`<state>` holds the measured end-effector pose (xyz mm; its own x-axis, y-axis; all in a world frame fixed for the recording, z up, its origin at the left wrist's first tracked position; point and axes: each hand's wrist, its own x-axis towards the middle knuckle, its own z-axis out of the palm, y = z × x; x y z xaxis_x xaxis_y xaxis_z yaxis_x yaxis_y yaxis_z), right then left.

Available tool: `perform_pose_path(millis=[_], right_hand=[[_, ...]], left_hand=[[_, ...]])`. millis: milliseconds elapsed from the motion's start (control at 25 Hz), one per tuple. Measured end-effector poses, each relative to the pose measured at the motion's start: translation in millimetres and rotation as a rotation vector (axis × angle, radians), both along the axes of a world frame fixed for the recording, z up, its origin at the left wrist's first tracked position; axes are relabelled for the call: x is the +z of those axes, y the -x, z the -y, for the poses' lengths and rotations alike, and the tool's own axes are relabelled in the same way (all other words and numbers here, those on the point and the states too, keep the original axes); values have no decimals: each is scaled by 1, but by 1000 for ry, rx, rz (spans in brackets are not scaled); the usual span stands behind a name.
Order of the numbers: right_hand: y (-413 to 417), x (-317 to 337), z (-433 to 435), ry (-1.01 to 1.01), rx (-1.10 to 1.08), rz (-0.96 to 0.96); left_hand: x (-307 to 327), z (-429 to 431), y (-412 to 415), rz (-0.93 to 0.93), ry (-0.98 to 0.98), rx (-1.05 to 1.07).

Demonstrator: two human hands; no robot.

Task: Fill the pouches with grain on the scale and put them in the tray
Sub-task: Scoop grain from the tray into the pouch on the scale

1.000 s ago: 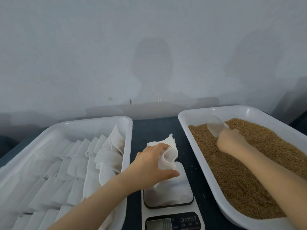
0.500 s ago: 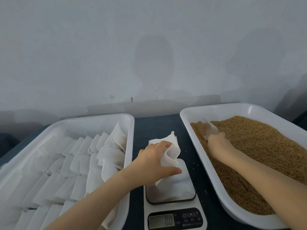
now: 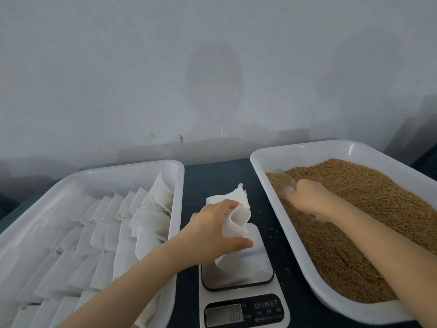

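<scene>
Pinching the crumpled white fabric pouch (image 3: 237, 210) at its mouth with left hand (image 3: 212, 230), fingers and thumb curled round the cloth, base resting on the platform of the white digital scale (image 3: 260, 268). Reading 0.0 on display (image 3: 234, 313): judged empty, no grain poured yet. Gripping the clear plastic scoop (image 3: 285, 182) with right hand (image 3: 307, 200), blade dug into the brown grain (image 3: 359, 209) in the white plastic tray at right (image 3: 295, 147). Remaining: pour, weigh, transfer to the white plastic tray at left (image 3: 177, 185), lined with rows of flat white pouches (image 3: 99, 233); filled or not, cannot tell.
</scene>
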<state>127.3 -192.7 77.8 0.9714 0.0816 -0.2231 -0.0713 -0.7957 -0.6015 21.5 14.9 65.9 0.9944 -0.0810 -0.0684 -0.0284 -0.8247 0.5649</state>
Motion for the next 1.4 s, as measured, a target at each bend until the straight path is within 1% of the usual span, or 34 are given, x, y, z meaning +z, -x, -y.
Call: perform_pose_path(millis=[200, 440, 560, 760, 920, 1080, 1240, 1400], right_hand=[[-5, 6, 20, -29, -28, -17], [-8, 9, 26, -156, -88, 139], [-8, 10, 28, -149, -86, 188], [-7, 13, 32, -69, -75, 177], [-4, 13, 32, 24, -40, 224], [1, 17, 26, 64, 10, 401], [5, 26, 22, 239, 92, 560], [5, 27, 24, 328, 153, 710]], left_hand=[[0, -1, -1, 7, 10, 1], [1, -1, 0, 29, 14, 3], [2, -1, 0, 25, 14, -2], [1, 0, 0, 13, 27, -17], [3, -2, 0, 14, 105, -12], [4, -3, 1, 13, 179, 20], [8, -4, -2, 39, 246, 87], [7, -4, -3, 52, 286, 126]])
